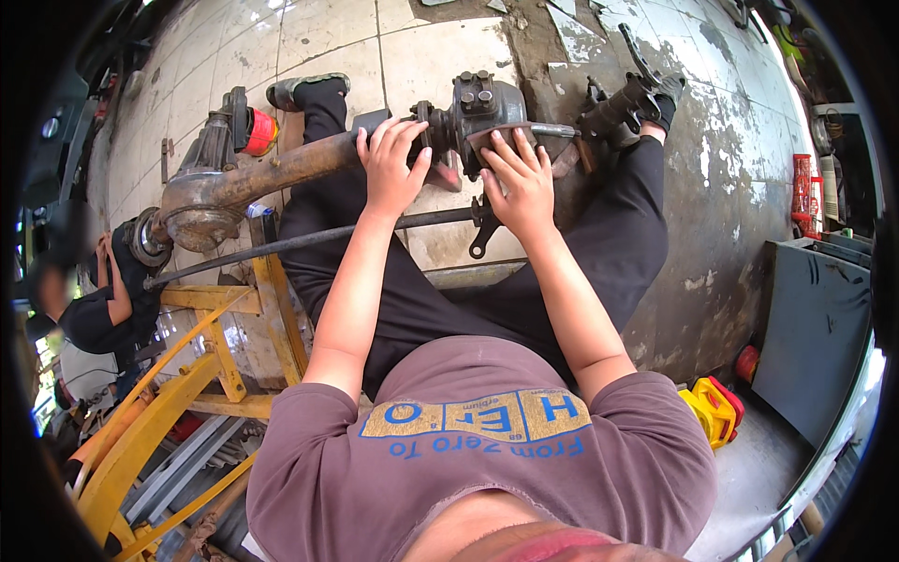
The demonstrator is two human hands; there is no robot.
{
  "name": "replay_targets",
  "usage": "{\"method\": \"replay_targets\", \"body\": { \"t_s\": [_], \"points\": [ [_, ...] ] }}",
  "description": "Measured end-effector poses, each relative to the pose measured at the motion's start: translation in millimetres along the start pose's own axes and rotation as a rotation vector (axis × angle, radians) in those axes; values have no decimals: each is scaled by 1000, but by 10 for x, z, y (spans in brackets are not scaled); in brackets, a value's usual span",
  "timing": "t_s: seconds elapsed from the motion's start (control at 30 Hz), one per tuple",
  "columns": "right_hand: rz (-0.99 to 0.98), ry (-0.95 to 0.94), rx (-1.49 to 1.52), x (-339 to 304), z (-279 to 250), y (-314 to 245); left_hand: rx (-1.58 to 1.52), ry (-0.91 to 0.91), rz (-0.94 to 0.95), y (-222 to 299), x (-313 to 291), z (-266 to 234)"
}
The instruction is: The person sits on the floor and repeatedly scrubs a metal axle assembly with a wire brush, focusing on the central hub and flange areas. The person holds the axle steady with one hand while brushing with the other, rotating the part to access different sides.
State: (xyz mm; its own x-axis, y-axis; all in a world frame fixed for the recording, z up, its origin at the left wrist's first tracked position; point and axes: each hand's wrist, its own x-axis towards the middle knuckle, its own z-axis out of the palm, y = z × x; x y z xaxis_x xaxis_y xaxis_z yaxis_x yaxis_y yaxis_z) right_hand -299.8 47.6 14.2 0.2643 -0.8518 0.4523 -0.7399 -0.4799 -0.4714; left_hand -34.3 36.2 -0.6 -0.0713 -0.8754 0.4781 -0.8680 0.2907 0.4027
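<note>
A long rusty axle housing point(290, 170) runs from the left to between my legs, with a round bulging casing point(203, 223) at its far left part. My left hand point(391, 167) rests on the axle's right end, fingers spread beside a flange point(424, 122). To the right of that flange sits a dark metal gear housing point(492, 101) with bolts on top. My right hand point(521, 183) lies with fingers apart against the housing's near side. Below both hands passes a thin dark rod point(328, 240), ending in a small bracket point(484, 229) near my right wrist.
A dark metal hub part point(620, 110) lies beside my right foot. At left are a yellow metal frame point(272, 309), a red can point(261, 131) and another person point(94, 309) crouching. A grey metal cabinet point(811, 328) and yellow-red container point(714, 410) stand at right. Worn tiles point(440, 56) cover the floor.
</note>
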Motion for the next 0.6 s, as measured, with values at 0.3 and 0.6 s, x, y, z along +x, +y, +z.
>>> {"method": "replay_targets", "body": {
  "t_s": [0.3,0.6],
  "points": [
    [-3,-2,11,36,30,33,5,-7,0,-11,-3,12],
    [2,-29,5,43,30,-1,-4,-7,-14,7,2,-1]
  ]
}}
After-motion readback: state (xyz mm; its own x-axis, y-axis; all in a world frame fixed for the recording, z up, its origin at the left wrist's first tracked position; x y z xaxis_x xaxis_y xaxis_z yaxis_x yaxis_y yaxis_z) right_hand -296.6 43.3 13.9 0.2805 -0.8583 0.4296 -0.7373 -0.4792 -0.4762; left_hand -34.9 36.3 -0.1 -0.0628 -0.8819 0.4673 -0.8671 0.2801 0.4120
